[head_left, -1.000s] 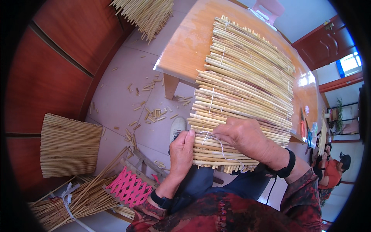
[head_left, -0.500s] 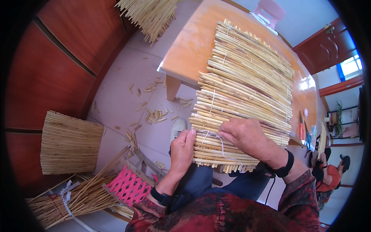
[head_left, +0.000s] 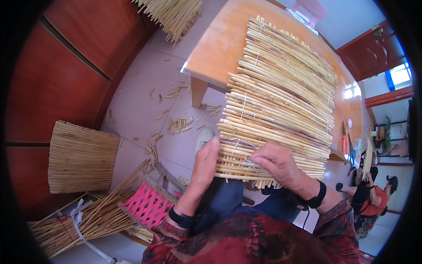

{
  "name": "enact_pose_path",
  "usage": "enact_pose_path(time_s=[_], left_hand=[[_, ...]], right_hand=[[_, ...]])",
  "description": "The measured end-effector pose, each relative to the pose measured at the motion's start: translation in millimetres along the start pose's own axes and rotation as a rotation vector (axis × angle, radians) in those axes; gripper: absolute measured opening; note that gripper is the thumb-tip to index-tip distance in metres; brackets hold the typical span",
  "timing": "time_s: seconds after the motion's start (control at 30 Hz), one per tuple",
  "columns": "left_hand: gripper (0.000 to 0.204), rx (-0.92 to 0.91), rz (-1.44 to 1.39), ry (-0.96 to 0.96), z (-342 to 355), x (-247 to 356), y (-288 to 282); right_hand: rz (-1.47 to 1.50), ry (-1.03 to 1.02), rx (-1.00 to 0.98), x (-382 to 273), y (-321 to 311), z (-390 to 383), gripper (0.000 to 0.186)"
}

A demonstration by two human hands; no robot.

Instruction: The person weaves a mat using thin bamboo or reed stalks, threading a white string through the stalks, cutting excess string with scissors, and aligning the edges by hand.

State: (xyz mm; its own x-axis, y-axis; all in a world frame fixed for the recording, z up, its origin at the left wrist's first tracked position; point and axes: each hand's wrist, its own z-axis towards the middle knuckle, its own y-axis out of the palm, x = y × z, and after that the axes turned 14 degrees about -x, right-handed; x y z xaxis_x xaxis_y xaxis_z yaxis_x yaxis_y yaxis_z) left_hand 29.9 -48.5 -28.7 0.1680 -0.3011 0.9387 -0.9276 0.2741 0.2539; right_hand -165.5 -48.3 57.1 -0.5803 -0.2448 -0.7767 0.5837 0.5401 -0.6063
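A mat of pale reeds (head_left: 281, 79), tied with white string, lies on the wooden table (head_left: 211, 48), its near end out over my lap. My left hand (head_left: 204, 160) grips that end at its left edge, thumb on top and fingers mostly hidden underneath. My right hand (head_left: 277, 163) is bent over the reeds near the same end, thumb and forefinger pinched on a loose white string (head_left: 245, 144) that loops across them.
Cut reed bits (head_left: 180, 123) litter the floor at left. A finished mat (head_left: 81, 156), reed bundles (head_left: 88, 220) and a stool with pink webbing (head_left: 145, 204) stand at left, beside red cabinets (head_left: 66, 39). Scissors (head_left: 352, 154) lie on the table's right. Another person (head_left: 371, 202) works at far right.
My right hand has moved down toward the near edge, drawing the string with it. My left hand has shifted slightly up along the left edge. The person at right has moved.
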Motion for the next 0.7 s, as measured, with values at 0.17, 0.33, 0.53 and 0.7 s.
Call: enact_pose_path(time_s=[0.17,0.33,0.53,0.7], left_hand=[[0.046,-0.100,-0.074,0.137,-29.0,-4.0,-0.7],[0.048,0.051,0.177,0.168,-13.1,-4.8,14.5],[0.027,0.113,0.093,0.144,8.3,-1.6,14.4],[0.030,0.086,0.132,0.036,11.2,-4.1,9.6]], right_hand=[[0.297,0.089,0.207,26.5,6.9,-7.7,0.010],[0.288,0.051,0.219,29.2,10.1,-0.1,0.011],[0.332,0.012,0.207,34.8,10.2,7.5,0.012],[0.269,0.096,0.075,32.9,6.1,11.9,0.014]])
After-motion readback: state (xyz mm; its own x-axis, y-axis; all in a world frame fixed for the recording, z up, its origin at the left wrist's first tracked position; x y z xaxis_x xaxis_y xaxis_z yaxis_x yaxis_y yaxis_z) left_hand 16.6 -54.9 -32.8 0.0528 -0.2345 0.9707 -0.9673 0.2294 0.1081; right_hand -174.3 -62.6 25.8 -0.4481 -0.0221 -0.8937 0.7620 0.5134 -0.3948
